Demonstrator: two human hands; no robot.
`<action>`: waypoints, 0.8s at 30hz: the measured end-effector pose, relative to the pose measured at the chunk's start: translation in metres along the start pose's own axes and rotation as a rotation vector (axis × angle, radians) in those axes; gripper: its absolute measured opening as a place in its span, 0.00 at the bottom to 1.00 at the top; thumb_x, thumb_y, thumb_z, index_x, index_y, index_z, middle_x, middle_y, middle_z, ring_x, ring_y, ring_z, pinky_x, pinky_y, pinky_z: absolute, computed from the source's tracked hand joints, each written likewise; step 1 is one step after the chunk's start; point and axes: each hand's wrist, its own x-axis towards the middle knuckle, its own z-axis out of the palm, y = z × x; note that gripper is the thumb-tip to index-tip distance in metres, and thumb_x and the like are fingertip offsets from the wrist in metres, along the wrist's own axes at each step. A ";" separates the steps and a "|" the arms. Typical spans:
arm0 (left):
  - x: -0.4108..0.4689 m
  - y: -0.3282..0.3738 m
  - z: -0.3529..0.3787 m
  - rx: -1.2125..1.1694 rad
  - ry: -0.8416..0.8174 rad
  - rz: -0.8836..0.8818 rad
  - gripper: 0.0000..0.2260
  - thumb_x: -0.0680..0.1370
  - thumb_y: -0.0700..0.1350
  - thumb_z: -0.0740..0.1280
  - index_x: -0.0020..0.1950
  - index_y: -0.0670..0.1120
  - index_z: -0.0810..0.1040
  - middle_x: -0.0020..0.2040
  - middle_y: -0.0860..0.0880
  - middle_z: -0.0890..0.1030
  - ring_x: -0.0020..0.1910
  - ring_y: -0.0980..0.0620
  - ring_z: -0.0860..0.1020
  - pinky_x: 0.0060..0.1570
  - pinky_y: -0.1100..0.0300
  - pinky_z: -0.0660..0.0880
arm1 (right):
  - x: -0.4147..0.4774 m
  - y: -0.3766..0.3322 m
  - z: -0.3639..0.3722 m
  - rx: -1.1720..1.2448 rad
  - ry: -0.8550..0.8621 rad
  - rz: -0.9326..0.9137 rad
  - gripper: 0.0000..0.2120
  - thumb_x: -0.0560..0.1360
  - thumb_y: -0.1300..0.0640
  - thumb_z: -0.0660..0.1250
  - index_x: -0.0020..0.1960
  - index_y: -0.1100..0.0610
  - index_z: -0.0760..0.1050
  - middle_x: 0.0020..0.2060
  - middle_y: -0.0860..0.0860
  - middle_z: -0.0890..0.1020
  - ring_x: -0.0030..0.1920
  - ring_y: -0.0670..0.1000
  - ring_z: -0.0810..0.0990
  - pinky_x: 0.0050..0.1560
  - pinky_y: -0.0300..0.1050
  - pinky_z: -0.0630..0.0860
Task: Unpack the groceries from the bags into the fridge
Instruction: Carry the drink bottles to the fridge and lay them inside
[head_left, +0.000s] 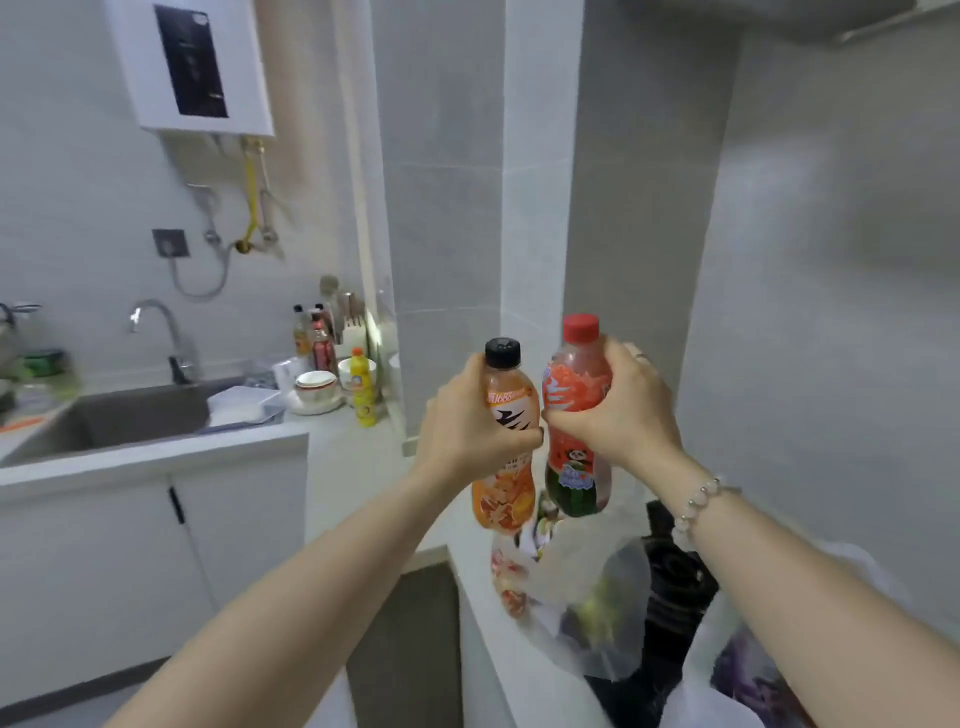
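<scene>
Two drink bottles held above the bags, one per hand.
Head view: left hand (467, 415) grips the orange plastic bottle with a black cap (506, 488), and right hand (618, 405) grips the red plastic red-capped bottle (576, 483). Both are upright, side by side over the clear plastic bag (597, 597) at near right. No fridge shows; carry them upright with firm mid-body grips.

The left hand (467, 415) is covering the middle of the label on the orange bottle (506, 499), and the right hand (623, 410) is hiding the shoulder of the red bottle (576, 488). Below them, along the right edge of the desk (337, 436), a clear bag (597, 597) is blurring past telling its contents and masking part of the black hob (675, 571). A second bag (748, 670), holding something purple, is running off the bottom edge. The small bottles (311, 338) at the desk's back corner are showing too small to read.
</scene>
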 end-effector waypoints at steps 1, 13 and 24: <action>-0.006 -0.005 -0.013 0.028 0.030 -0.013 0.25 0.59 0.51 0.75 0.53 0.53 0.70 0.43 0.56 0.80 0.42 0.54 0.80 0.43 0.52 0.79 | -0.001 -0.009 0.009 0.035 -0.015 -0.022 0.28 0.61 0.50 0.78 0.58 0.51 0.72 0.47 0.47 0.73 0.46 0.48 0.72 0.46 0.40 0.68; -0.152 -0.053 -0.246 0.488 0.417 -0.330 0.22 0.59 0.51 0.77 0.49 0.54 0.74 0.43 0.56 0.80 0.42 0.57 0.79 0.41 0.58 0.78 | -0.083 -0.225 0.136 0.507 -0.391 -0.417 0.27 0.60 0.47 0.78 0.56 0.51 0.73 0.47 0.48 0.77 0.48 0.49 0.77 0.46 0.42 0.75; -0.388 0.014 -0.448 0.928 0.825 -0.676 0.18 0.59 0.54 0.74 0.44 0.55 0.72 0.39 0.56 0.79 0.39 0.57 0.78 0.38 0.62 0.75 | -0.267 -0.472 0.128 0.866 -0.724 -0.873 0.30 0.59 0.50 0.79 0.58 0.52 0.73 0.47 0.49 0.78 0.47 0.50 0.78 0.47 0.44 0.78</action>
